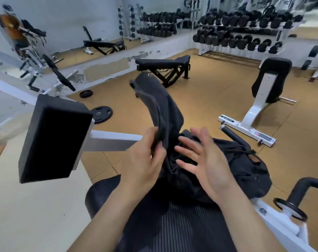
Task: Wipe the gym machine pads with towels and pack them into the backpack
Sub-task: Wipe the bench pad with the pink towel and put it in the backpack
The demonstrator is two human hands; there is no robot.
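Note:
A dark grey towel [158, 102] rises in a curved strip above the black backpack [242, 170], which lies on the ribbed black seat pad [172, 224] of the machine. My left hand [147, 160] grips the towel's lower end right at the backpack's opening. Fingers spread, my right hand [203, 160] hovers over the opening and holds nothing. To the left stands a black rectangular machine pad [54, 140] on a white arm.
A white-framed bench [260, 104] stands to the right and a flat black bench [163, 68] lies ahead. Weight plates [101, 114] sit on the brown floor. Dumbbell racks [242, 35] line the back wall. A black handle [303, 190] juts up at lower right.

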